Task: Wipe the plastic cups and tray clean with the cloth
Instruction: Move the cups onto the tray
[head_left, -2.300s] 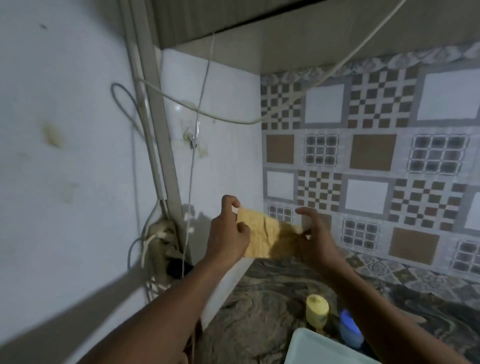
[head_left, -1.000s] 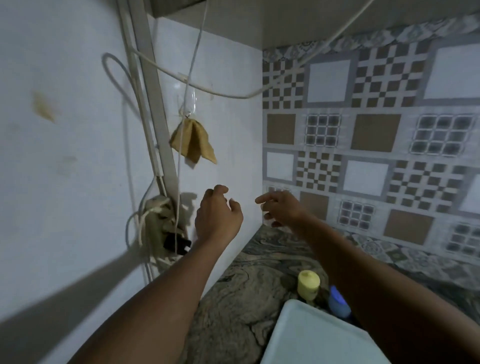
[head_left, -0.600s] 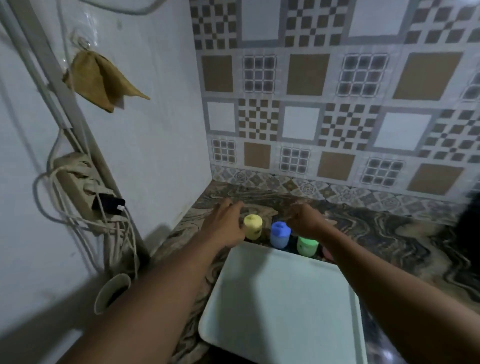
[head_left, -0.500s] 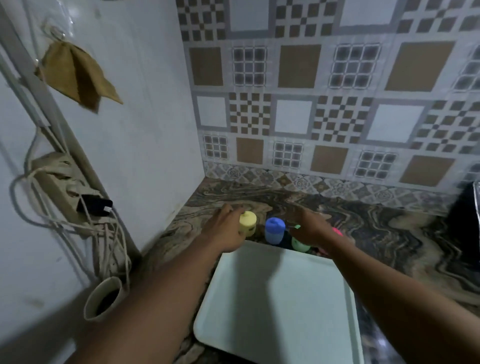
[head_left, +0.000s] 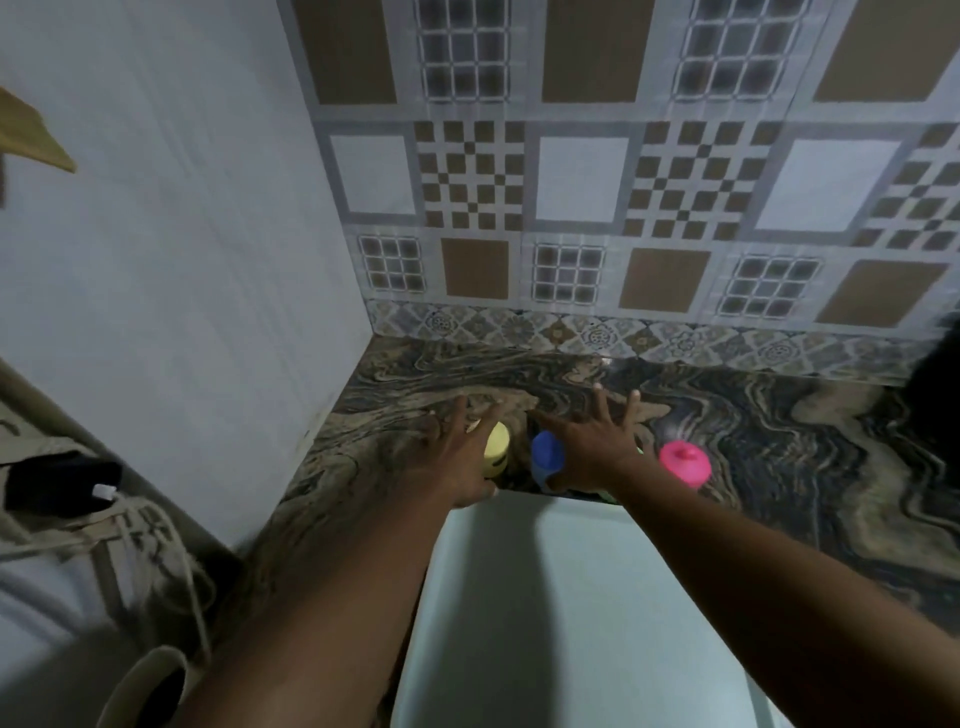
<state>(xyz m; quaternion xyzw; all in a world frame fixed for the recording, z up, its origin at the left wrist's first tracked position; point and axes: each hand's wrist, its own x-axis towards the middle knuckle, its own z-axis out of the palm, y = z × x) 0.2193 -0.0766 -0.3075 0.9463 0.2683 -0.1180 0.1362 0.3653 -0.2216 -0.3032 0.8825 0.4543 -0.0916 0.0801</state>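
A pale tray (head_left: 561, 613) lies on the marbled counter in front of me. Behind its far edge stand upside-down plastic cups: a yellow cup (head_left: 497, 448), a blue cup (head_left: 546, 456) and a pink cup (head_left: 684, 463); a green one is almost hidden under my right wrist. My left hand (head_left: 457, 457) hovers with fingers spread over the yellow cup, holding nothing. My right hand (head_left: 597, 447) is spread flat between the blue and pink cups, also empty. Only a corner of the yellow cloth (head_left: 31, 140) shows, hanging on the left wall.
White wall on the left carries a power strip with a black plug (head_left: 62, 486) and loose cables. A beige mug (head_left: 145, 691) stands at the lower left. Patterned tile wall closes the back of the counter (head_left: 779, 431). A dark object sits at the far right edge.
The cloth, held in both hands earlier, now hangs on the wall hook. Both hands came down to the cups and have spread open over them; the view tilted down.
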